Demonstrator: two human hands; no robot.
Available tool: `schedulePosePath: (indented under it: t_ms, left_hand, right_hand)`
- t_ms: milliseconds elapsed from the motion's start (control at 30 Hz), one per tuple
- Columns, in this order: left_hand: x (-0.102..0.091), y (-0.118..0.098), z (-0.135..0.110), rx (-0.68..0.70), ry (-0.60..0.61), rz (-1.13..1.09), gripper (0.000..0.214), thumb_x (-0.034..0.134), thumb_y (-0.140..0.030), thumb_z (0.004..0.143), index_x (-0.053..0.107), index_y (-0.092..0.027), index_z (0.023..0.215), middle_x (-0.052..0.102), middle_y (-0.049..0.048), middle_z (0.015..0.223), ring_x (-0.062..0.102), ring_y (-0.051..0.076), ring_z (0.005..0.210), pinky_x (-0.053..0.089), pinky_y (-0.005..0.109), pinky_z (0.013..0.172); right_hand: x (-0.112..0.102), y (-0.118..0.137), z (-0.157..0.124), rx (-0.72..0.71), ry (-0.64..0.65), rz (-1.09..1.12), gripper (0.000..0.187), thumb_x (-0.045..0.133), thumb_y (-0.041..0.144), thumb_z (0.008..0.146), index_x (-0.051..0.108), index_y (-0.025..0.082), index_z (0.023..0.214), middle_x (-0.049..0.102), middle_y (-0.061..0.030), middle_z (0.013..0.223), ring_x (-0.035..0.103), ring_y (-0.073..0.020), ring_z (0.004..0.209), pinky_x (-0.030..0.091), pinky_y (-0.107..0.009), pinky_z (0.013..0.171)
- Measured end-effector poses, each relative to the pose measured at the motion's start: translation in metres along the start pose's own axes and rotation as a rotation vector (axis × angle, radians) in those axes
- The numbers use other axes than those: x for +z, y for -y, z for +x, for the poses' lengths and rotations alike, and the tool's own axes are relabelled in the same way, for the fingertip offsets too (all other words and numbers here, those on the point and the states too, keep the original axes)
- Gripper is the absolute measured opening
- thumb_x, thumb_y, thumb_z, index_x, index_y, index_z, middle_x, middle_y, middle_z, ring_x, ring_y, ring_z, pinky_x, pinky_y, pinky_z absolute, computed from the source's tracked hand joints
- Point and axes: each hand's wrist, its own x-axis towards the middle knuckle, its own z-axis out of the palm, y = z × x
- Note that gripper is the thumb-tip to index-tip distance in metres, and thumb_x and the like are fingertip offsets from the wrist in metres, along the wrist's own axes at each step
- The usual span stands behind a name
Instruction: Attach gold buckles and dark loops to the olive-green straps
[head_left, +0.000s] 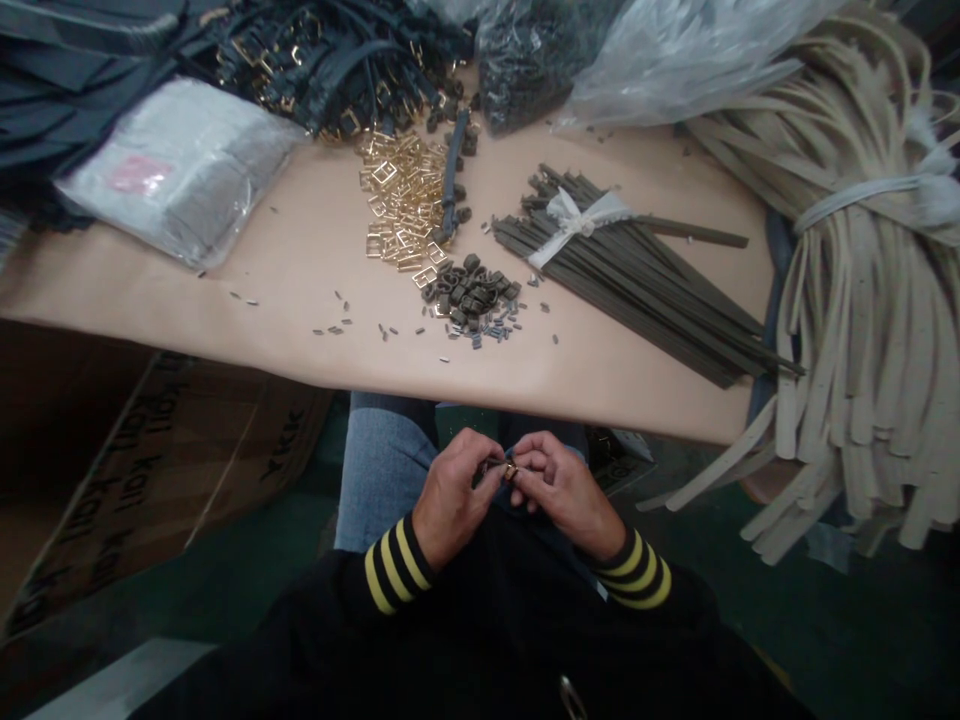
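Over my lap, just below the table's front edge, both hands meet at the fingertips. My left hand (455, 492) is closed, its thumb and fingers pinching a short dark strap (489, 463). My right hand (564, 490) is closed too, with its fingertips on a small gold buckle (511, 470) between the hands. Fingers cover much of both pieces. On the table ahead lie a pile of gold buckles (405, 195), a heap of dark olive strap loops (472, 288) and scattered small metal staples (487, 330).
A tied bundle of thin olive straps (637, 270) lies right of the loops. Wide beige straps (847, 330) hang over the right edge. Dark buckled straps (322, 60), a plastic-wrapped packet (180, 170) and plastic bags (675, 60) sit farther back. A cardboard box (172, 460) stands lower left.
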Motion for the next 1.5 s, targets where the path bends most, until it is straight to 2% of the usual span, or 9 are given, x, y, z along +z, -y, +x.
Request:
schedulePosePath:
  t_ms: [133, 233, 400, 533, 633, 867, 1133, 1333, 1500]
  left_hand:
    - [0.003, 0.002, -0.004, 0.159, 0.001, 0.258, 0.015, 0.042, -0.015, 0.078, 0.056, -0.015, 0.072, 0.048, 0.0046, 0.074, 0.046, 0.015, 0.072, 0.041, 0.027, 0.064]
    - [0.002, 0.002, -0.005, 0.177, 0.091, 0.256, 0.019, 0.039, -0.017, 0.08, 0.057, -0.014, 0.075, 0.049, 0.004, 0.069, 0.046, 0.013, 0.064, 0.041, 0.025, 0.059]
    - [-0.015, -0.002, 0.0, 0.071, 0.324, -0.125, 0.022, 0.044, -0.016, 0.078, 0.056, -0.013, 0.096, 0.058, 0.0047, 0.078, 0.053, 0.012, 0.071, 0.044, 0.025, 0.068]
    - [-0.03, 0.001, 0.003, -0.155, 0.609, -0.562, 0.032, 0.042, -0.027, 0.081, 0.053, -0.014, 0.107, 0.055, 0.005, 0.081, 0.055, 0.011, 0.066, 0.048, 0.025, 0.06]
    - [-0.033, 0.007, 0.002, -0.308, 0.703, -0.835, 0.036, 0.051, -0.033, 0.076, 0.055, -0.015, 0.106, 0.056, 0.005, 0.082, 0.058, 0.011, 0.067, 0.05, 0.027, 0.063]
    - [-0.024, 0.013, 0.0, -0.513, 0.598, -0.998, 0.026, 0.067, -0.033, 0.061, 0.063, -0.012, 0.076, 0.059, 0.0013, 0.062, 0.058, 0.01, 0.051, 0.049, 0.023, 0.049]
    - [-0.024, 0.012, 0.0, -0.6, 0.624, -0.896, 0.029, 0.066, -0.036, 0.06, 0.063, -0.011, 0.074, 0.054, -0.0028, 0.046, 0.051, 0.007, 0.041, 0.044, 0.018, 0.041]
    - [-0.026, 0.006, 0.001, -0.684, 0.584, -0.81, 0.023, 0.067, -0.031, 0.06, 0.062, -0.011, 0.07, 0.06, -0.0001, 0.058, 0.058, 0.01, 0.058, 0.047, 0.021, 0.056]
    - [-0.024, 0.006, 0.002, -0.611, 0.506, -0.809, 0.016, 0.067, -0.025, 0.059, 0.062, -0.01, 0.063, 0.061, 0.0001, 0.059, 0.054, 0.007, 0.056, 0.043, 0.021, 0.061]
  right_hand:
    - [-0.003, -0.002, 0.001, 0.133, 0.107, 0.044, 0.03, 0.055, 0.04, 0.068, 0.041, 0.015, 0.075, 0.055, 0.0007, 0.061, 0.052, -0.0076, 0.046, 0.037, -0.017, 0.04]
    - [-0.005, 0.001, -0.001, 0.143, 0.175, 0.013, 0.032, 0.054, 0.044, 0.069, 0.047, 0.012, 0.068, 0.055, -0.0011, 0.06, 0.044, -0.0037, 0.041, 0.029, -0.015, 0.036]
    - [-0.012, 0.006, -0.005, 0.121, 0.212, 0.033, 0.029, 0.055, 0.041, 0.07, 0.05, 0.012, 0.066, 0.05, 0.0039, 0.052, 0.028, -0.0011, 0.036, 0.017, -0.016, 0.035]
    - [-0.018, 0.008, -0.007, 0.164, 0.288, 0.007, 0.029, 0.055, 0.041, 0.07, 0.051, 0.013, 0.065, 0.046, 0.0052, 0.047, 0.027, -0.002, 0.036, 0.017, -0.017, 0.035]
    - [-0.02, 0.009, -0.007, 0.176, 0.341, -0.018, 0.03, 0.055, 0.042, 0.069, 0.053, 0.012, 0.071, 0.044, 0.006, 0.046, 0.029, -0.003, 0.036, 0.019, -0.017, 0.036]
    - [-0.017, 0.012, -0.006, 0.107, 0.406, -0.075, 0.03, 0.053, 0.042, 0.07, 0.053, 0.012, 0.07, 0.041, 0.0061, 0.047, 0.031, -0.0043, 0.04, 0.021, -0.019, 0.04]
    - [-0.012, 0.012, -0.008, 0.054, 0.401, -0.234, 0.021, 0.048, 0.03, 0.073, 0.056, 0.011, 0.071, 0.042, 0.0051, 0.048, 0.034, -0.0054, 0.044, 0.025, -0.018, 0.043]
    - [-0.007, 0.011, -0.007, 0.046, 0.333, -0.339, 0.017, 0.048, 0.025, 0.073, 0.056, 0.011, 0.067, 0.043, 0.0051, 0.047, 0.037, -0.0056, 0.043, 0.028, -0.017, 0.044]
    - [-0.005, 0.012, -0.006, 0.034, 0.308, -0.373, 0.014, 0.047, 0.019, 0.072, 0.058, 0.011, 0.069, 0.044, 0.0047, 0.048, 0.038, -0.0055, 0.044, 0.03, -0.016, 0.045]
